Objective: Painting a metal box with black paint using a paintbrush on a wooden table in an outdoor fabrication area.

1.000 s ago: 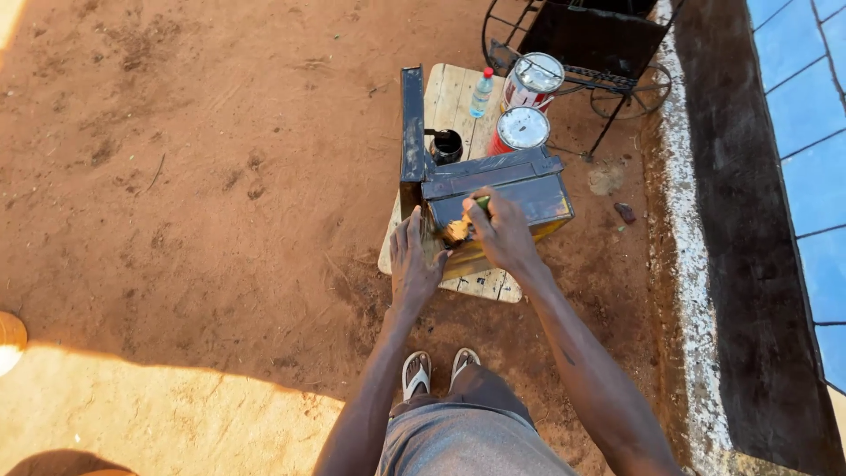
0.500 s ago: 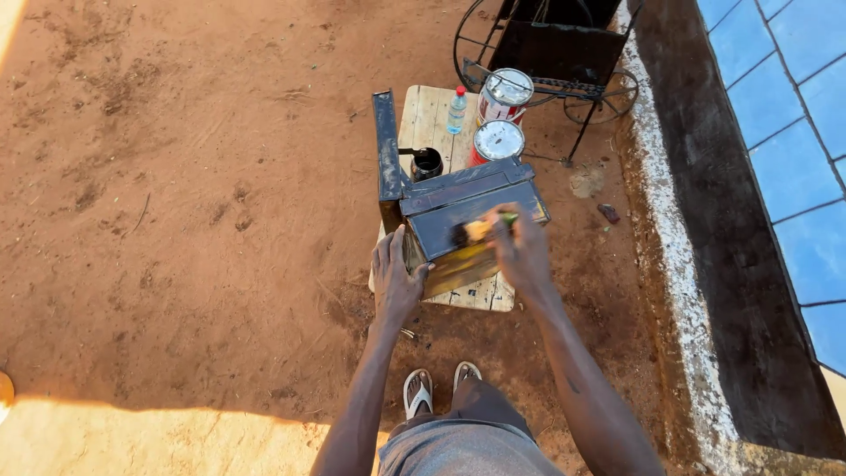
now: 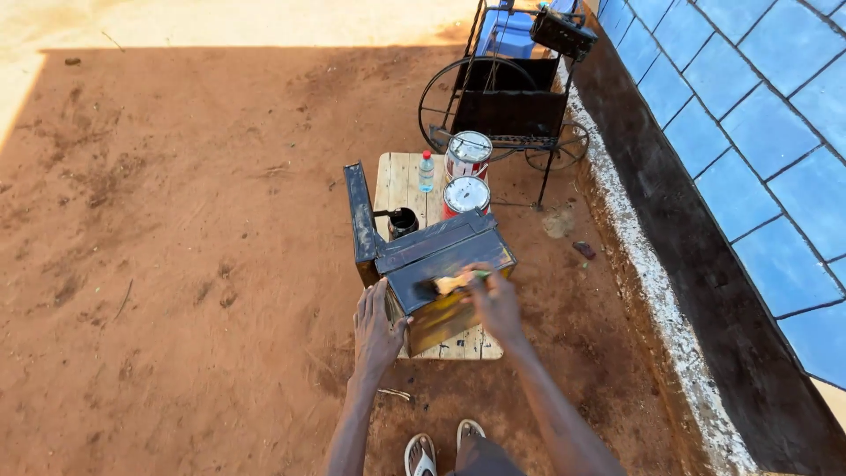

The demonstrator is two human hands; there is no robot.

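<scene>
Red dirt ground fills most of the view, mostly in shade, with a sunlit strip along the top edge. On the right runs a wall of blue tiles above a dark base and a pale, rough kerb. Against that wall stands a black metal cart with thin spoked wheels.

Near the middle lies a wooden board flat on the dirt. On its near part sits a metal box, its upper face painted dark blue-black and its lower front face yellow. A narrow dark panel stands upright against the box's left end. Behind the box, on the board, are two paint cans with pale lids, one behind the other, a small black pot with a handle, and a plastic bottle with a red cap.

The left hand presses flat on the box's near left corner, fingers spread and gripping nothing. The right hand is closed around the handle of a brush, whose bristles rest on the box's dark face near the yellow edge. The hand is slightly blurred.

At the bottom edge, two feet in sandals stand on the dirt just before the board.
</scene>
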